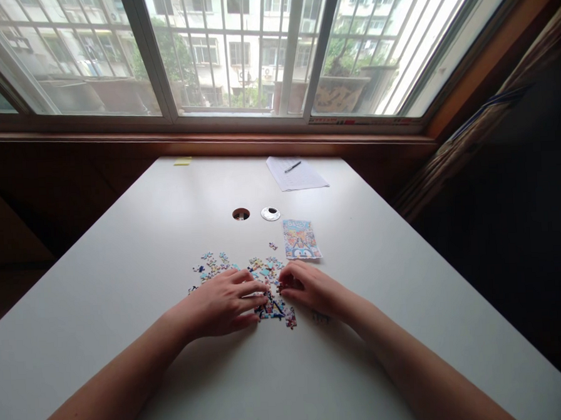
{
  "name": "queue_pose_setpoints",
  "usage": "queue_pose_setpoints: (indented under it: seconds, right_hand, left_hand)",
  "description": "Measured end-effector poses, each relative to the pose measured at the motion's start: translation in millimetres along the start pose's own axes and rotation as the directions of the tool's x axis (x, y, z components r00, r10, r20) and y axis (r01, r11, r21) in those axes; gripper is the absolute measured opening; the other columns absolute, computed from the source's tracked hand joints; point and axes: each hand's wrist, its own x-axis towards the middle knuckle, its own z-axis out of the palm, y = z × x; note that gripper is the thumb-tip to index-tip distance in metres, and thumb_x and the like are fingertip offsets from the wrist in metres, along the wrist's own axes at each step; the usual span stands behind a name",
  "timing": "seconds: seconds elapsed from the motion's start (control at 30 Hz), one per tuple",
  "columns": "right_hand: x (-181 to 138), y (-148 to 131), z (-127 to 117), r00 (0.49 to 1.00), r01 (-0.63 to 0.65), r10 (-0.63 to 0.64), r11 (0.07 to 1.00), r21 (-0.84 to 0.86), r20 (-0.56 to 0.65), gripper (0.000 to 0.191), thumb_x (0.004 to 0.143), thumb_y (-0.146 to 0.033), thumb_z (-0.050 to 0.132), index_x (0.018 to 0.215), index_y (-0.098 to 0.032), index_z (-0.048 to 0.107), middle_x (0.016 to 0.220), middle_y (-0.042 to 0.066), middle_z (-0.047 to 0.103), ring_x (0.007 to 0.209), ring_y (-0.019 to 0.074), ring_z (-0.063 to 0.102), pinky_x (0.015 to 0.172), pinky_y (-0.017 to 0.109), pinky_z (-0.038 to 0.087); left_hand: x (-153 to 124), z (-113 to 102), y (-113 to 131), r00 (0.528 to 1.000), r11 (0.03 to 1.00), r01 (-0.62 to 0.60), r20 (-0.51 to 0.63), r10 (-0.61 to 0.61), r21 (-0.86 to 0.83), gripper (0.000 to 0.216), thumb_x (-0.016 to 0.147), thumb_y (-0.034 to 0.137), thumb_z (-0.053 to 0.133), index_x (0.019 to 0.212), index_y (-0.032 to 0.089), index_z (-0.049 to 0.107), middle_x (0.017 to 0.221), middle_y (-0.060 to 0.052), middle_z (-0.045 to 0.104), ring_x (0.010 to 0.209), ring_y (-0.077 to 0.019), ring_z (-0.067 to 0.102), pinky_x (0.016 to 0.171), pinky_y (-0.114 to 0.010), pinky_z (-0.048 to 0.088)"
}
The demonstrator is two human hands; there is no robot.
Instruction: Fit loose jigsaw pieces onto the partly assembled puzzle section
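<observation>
Several small colourful jigsaw pieces (217, 263) lie scattered on a white table (137, 255). A joined cluster of pieces (275, 309) lies between my hands. My left hand (226, 300) rests flat on the table, fingers stretched toward the cluster and touching its left edge. My right hand (308, 287) has its fingers curled and pinched on a small puzzle piece at the cluster's upper right. A colourful reference picture card (301, 239) lies just beyond my right hand.
A round cable hole (240, 214) and its loose silver cap (270, 213) are mid-table. Papers (297, 174) with a pen (292, 167) lie at the far edge, a yellow sticky note (182, 161) to their left. A window sill runs behind; a dark curtain hangs right.
</observation>
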Motion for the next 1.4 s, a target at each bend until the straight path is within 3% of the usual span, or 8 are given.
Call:
queue_pose_setpoints:
  seconds: [0.13,0.37,0.93,1.4]
  right_hand:
    - [1,-4,-2,0.986,-0.167,0.164,0.971,0.172,0.035,0.017,0.084,-0.015,0.068,0.097,-0.021,0.06,0.091,0.0,0.066,0.079,0.0146,0.06,0.072,0.027,0.047]
    - [3,-11,-8,0.975,-0.217,0.218,0.918,0.331,0.034,0.012,0.085,-0.024,0.071,0.091,-0.02,0.061,0.087,0.0,0.069,0.074,0.0143,0.059,0.068,0.027,0.046]
    - [5,-23,-5,0.951,-0.307,0.304,0.92,0.244,0.048,0.011,0.083,-0.025,0.071,0.09,-0.02,0.064,0.086,0.0,0.07,0.079,0.0167,0.063,0.069,0.027,0.046]
    - [5,-21,-11,0.93,-0.367,0.349,0.862,0.349,0.114,0.017,0.081,-0.029,0.074,0.09,-0.019,0.063,0.083,0.0,0.068,0.077,0.0159,0.062,0.069,0.028,0.049]
  left_hand:
    - [-1,2,-1,1.0,1.0,0.004,0.009,-0.004,0.002,0.031,0.099,0.036,0.058,0.127,0.024,0.062,0.131,-0.006,0.066,0.108,-0.0238,0.058,0.096,-0.04,0.047]
    - [-1,0,-1,1.0,1.0,0.009,0.019,-0.009,0.008,0.032,0.1,0.036,0.056,0.129,0.025,0.06,0.131,-0.005,0.066,0.108,-0.0239,0.058,0.095,-0.041,0.047]
    - [-2,3,-3,1.0,1.0,0.001,0.031,-0.001,-0.001,0.035,0.1,0.034,0.056,0.132,0.024,0.058,0.135,-0.005,0.064,0.112,-0.0254,0.057,0.098,-0.043,0.047]
    - [0,2,-3,1.0,1.0,-0.019,-0.015,0.019,-0.013,0.036,0.096,0.029,0.06,0.131,0.023,0.06,0.13,-0.006,0.066,0.112,-0.0234,0.059,0.097,-0.041,0.049]
